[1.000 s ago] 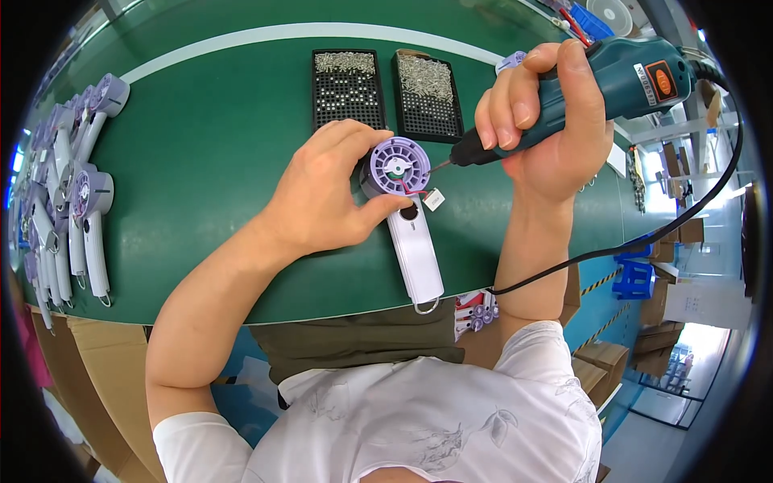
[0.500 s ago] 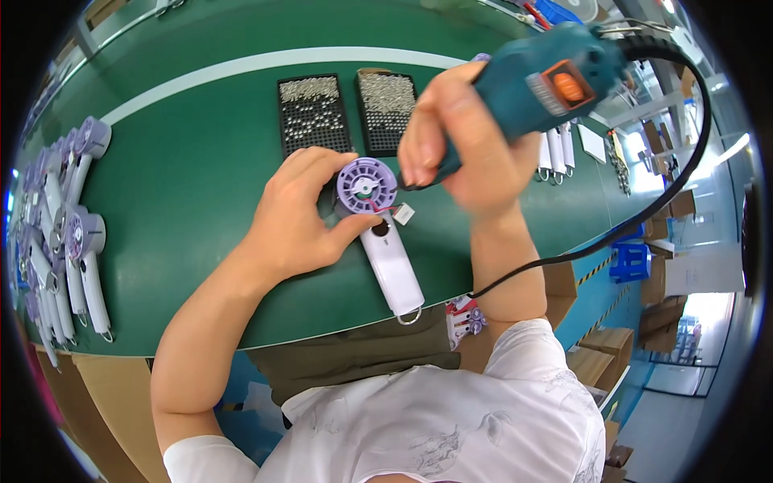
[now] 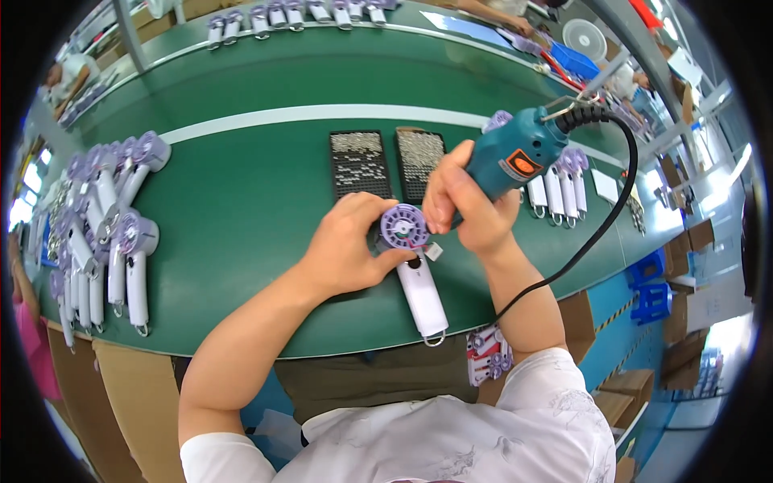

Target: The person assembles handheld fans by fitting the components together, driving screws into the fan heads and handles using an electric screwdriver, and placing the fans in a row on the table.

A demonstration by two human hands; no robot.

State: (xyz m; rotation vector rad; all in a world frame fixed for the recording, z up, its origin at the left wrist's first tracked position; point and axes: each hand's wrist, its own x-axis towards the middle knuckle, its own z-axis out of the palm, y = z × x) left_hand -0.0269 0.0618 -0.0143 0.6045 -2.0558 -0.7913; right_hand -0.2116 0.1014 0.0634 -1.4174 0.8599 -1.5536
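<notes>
A handheld fan (image 3: 422,299) with a round purple head and a white handle lies on the green table in front of me. My left hand (image 3: 352,244) grips its head, thumb on the near side and fingers around the far side. A small white connector (image 3: 434,252) on thin red wire sticks out by the head. My right hand (image 3: 473,201) is wrapped round the front of a teal electric screwdriver (image 3: 519,153), tilted with its nose toward the right edge of the fan head. The fingers hide the screwdriver's tip, so contact cannot be made out.
Two black trays of screws (image 3: 360,167) (image 3: 420,163) stand just beyond my hands. Many similar fans (image 3: 105,233) are piled at the left, and several more (image 3: 555,189) lie at the right. The screwdriver's black cable (image 3: 616,209) loops down past my right forearm. Blue stools (image 3: 651,294) stand beyond the table.
The view has shifted, showing more of the table's far side. My right hand has brought the screwdriver closer to the fan head. My left hand keeps its hold on the fan.
</notes>
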